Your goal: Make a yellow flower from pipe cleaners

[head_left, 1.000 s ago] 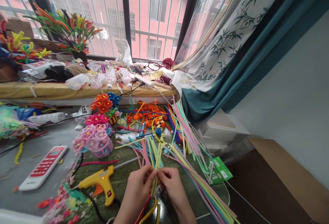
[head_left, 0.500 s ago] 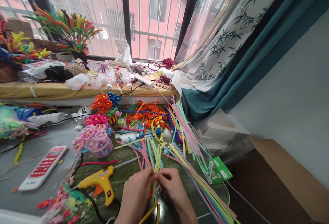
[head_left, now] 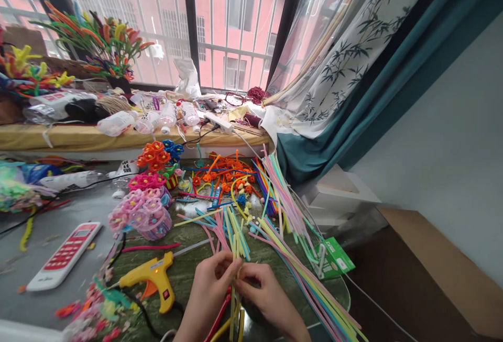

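Observation:
My left hand [head_left: 212, 284] pinches a pale yellow pipe cleaner [head_left: 232, 305] that hangs down between my two hands. Against it, with thumb and fingers closed on the same yellow stem, is my right hand [head_left: 261, 284]. Behind the fingertips lie cut yellow and blue pipe cleaners [head_left: 236, 229] and pink ones [head_left: 222, 232]. Below the hands, a red handle [head_left: 218, 317] and a yellow handle [head_left: 223, 329] show in part. To the left of my left hand rests a yellow glue gun [head_left: 155, 276] with a small orange light on it.
Long pastel pipe cleaners [head_left: 310, 284] lie at the right, near a green box [head_left: 336, 258]. Pink and purple flower bundles [head_left: 143, 211] and a white remote [head_left: 65, 255] are at the left. Orange pieces [head_left: 223, 169] lie behind, below the cluttered windowsill [head_left: 86, 135].
The fingers have shifted on the yellow stem, which now hangs lower between my hands. The red handle shows more, and the metal part seen earlier under the fingers is hidden.

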`<action>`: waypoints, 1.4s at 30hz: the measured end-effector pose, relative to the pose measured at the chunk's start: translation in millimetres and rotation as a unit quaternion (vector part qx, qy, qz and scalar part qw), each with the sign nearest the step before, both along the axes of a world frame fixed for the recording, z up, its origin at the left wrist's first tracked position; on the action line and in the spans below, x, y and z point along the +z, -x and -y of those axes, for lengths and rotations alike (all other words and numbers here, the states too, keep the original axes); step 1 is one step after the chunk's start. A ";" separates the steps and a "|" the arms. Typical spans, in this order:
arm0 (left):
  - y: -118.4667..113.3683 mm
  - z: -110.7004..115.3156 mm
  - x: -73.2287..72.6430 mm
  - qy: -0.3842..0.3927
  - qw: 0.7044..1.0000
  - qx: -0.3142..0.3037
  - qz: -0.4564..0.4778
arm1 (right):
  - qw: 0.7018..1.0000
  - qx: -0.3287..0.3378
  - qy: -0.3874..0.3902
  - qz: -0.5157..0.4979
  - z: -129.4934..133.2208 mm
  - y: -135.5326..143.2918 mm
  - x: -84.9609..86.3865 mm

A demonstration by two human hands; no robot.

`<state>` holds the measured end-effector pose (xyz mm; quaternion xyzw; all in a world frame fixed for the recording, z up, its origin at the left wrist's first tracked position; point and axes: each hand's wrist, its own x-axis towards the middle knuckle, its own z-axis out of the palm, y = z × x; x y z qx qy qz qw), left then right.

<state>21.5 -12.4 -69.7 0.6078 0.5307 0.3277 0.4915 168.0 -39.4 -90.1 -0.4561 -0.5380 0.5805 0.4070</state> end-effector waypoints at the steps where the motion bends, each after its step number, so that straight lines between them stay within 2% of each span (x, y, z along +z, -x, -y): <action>1: 0.0 0.1 -0.5 0.002 1.000 0.002 0.013 | 1.000 0.003 0.004 0.000 -0.1 0.3 0.0; 5: -0.4 1.0 0.5 0.012 0.999 0.011 0.052 | 1.000 0.006 0.015 -0.004 -1.1 1.4 -2.0; 11: 0.0 2.2 2.7 0.019 0.997 0.021 0.075 | 0.999 -0.035 0.006 -0.002 -3.7 3.0 -7.0; 30: 9.9 -1.0 2.8 0.036 0.999 0.018 0.019 | 0.998 -0.006 0.003 0.064 -0.1 -2.9 -15.2; 42: 7.6 -2.9 5.2 0.038 0.999 0.003 0.018 | 0.998 0.003 0.015 0.063 1.5 -3.9 -10.0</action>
